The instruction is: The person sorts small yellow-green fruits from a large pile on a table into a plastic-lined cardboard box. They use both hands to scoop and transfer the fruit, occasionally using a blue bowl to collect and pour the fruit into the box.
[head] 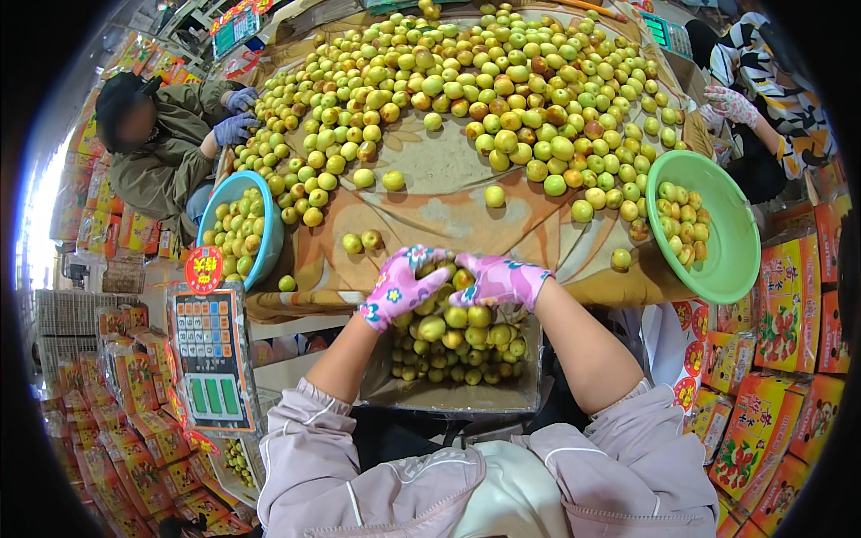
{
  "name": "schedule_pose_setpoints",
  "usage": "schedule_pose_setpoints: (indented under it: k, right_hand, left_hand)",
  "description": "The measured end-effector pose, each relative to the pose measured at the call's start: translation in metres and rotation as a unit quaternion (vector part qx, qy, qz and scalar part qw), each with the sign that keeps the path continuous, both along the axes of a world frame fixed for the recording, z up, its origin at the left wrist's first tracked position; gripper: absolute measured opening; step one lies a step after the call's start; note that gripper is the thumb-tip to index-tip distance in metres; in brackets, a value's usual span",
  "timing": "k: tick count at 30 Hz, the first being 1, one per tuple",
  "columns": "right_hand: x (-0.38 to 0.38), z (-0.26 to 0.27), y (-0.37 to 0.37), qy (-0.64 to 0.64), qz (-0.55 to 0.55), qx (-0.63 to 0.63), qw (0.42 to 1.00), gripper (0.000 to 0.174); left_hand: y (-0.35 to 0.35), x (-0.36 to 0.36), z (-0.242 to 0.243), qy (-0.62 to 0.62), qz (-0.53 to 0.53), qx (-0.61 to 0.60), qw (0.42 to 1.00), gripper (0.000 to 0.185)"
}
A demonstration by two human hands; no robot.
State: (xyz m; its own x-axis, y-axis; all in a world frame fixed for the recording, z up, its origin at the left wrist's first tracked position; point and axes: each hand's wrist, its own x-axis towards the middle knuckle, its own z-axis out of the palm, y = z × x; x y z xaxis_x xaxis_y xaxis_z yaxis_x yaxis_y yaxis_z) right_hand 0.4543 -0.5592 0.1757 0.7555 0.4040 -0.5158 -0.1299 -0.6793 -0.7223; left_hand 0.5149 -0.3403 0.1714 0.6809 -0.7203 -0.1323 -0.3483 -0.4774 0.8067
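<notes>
My left hand (403, 288) and my right hand (506, 282) both wear pink flower-patterned gloves. They are cupped together with several green-yellow jujubes (463, 278) between them. Directly below is a box (447, 398) partly filled with loose jujubes (464, 339), some of them hidden by my gloves. The box sits at the near edge of a table covered with a patterned brown cloth (430, 158). Beyond my fingers lies a large spread of jujubes (525, 87), some with reddish-brown patches. Two single jujubes (362, 242) rest just past my left glove.
A blue basin (272, 228) with jujubes stands at the table's left edge, a green basin (736, 235) at its right. Left of me is a digital scale display (212, 360). Printed cartons (757, 430) are stacked on both sides. Gloved people (161, 155) sit left and right.
</notes>
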Motion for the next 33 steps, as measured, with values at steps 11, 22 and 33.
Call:
schedule_pose_setpoints:
  k: [11,22,33]
  right_hand:
    - [-0.065,0.019,0.038,0.082,0.023,0.043,0.995,0.064]
    - [-0.207,-0.072,0.097,-0.092,0.186,-0.208,0.956,0.026]
    - [-0.224,-0.06,0.118,-0.11,0.262,-0.221,0.933,0.015]
  left_hand:
    - [0.091,-0.116,-0.025,-0.026,0.192,0.009,0.981,0.023]
    - [0.173,-0.125,-0.073,0.039,0.35,0.34,0.872,0.046]
    - [0.198,-0.153,-0.06,0.03,0.301,0.361,0.882,0.039]
